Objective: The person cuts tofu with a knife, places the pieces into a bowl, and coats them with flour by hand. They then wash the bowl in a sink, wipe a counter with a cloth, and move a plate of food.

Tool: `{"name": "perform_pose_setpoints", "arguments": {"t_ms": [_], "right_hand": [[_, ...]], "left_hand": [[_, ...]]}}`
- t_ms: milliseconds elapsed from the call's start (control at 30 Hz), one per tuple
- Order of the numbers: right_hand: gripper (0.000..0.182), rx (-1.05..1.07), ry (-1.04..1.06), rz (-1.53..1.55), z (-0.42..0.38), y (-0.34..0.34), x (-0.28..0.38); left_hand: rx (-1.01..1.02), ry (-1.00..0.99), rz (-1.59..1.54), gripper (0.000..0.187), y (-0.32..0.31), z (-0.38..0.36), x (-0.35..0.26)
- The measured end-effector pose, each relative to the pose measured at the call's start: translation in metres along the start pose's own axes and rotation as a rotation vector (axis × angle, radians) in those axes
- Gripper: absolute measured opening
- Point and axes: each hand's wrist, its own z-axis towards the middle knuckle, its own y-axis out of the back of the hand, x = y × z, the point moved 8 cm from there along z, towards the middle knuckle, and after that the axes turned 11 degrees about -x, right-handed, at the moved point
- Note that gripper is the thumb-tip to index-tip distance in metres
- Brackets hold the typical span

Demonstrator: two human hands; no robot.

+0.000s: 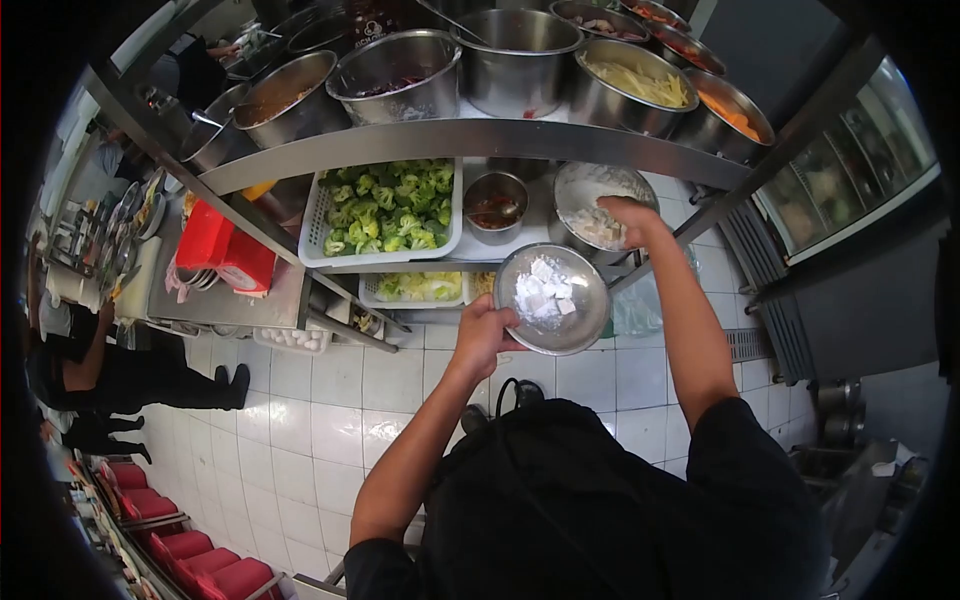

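My left hand (486, 335) grips the left rim of a round metal bowl (590, 325), its thumb over the edge. White powdered cubes (543, 290) lie in that bowl. To the upper right, my right hand (632, 218) reaches into a larger metal pot (638, 182) on the shelf, where pale floury chunks (596, 228) lie. Its fingertips are partly hidden among the chunks, so what they hold is unclear. The bowl is in front of the pot, below the shelf edge.
A white basket of broccoli (385, 210) and a small metal pot (496, 228) share the shelf. Above, a steel bar (480, 138) fronts several food pots. A red container (225, 250) stands at left. Other people (85, 365) are at far left.
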Motion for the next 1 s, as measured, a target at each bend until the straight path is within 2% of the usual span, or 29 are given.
{"name": "perform_pose_setpoints", "arguments": {"t_ms": [67,100,200,233,333,367,467,567,667,767,867,967,1000], "right_hand": [[0.039,-0.117,-0.007,0.099,-0.07,-0.018,0.027],[0.037,-0.007,0.044,0.244,-0.008,-0.027,0.007],[0.033,-0.023,0.118,0.533,0.021,-0.046,0.012],[0.031,0.093,0.068,0.565,0.022,-0.058,0.017],[0.037,0.041,0.116,0.406,0.025,-0.051,0.034],[0.046,-0.014,0.225,0.196,0.022,-0.04,0.039],[0.061,-0.391,0.506,-0.429,-0.041,-0.006,0.072],[0.073,-0.316,0.513,-0.645,-0.051,-0.007,0.08],[0.074,-0.306,0.657,-0.685,-0.031,-0.02,0.085],[0.073,-0.296,1.029,-0.706,-0.041,-0.04,0.102],[0.07,-0.218,0.904,-0.779,-0.032,-0.043,0.098],[0.066,-0.032,0.836,-0.863,-0.032,-0.047,0.088],[0.066,-0.043,0.809,-0.904,-0.041,-0.041,0.085]], "left_hand": [[-0.002,-0.002,-0.011,0.017,0.003,0.002,0.004],[-0.006,-0.001,-0.019,0.017,0.005,0.002,0.005],[-0.007,0.01,0.012,0.016,0.006,-0.002,0.001],[-0.011,0.003,0.007,0.015,0.006,-0.002,0.001],[-0.011,-0.005,0.013,0.014,0.003,-0.003,0.0],[-0.004,-0.001,0.031,0.014,0.003,-0.006,-0.002],[0.02,-0.009,0.038,0.017,0.005,-0.006,-0.005],[-0.016,-0.017,-0.011,0.016,0.01,-0.006,-0.003],[-0.035,-0.028,-0.019,0.014,0.009,-0.002,-0.005],[-0.041,-0.035,0.001,0.012,0.008,-0.001,-0.005],[-0.027,-0.036,0.018,0.01,0.005,0.0,-0.004],[-0.019,-0.033,0.005,0.011,0.002,0.001,-0.003],[-0.019,-0.032,-0.005,0.011,0.002,0.001,-0.002]]}}
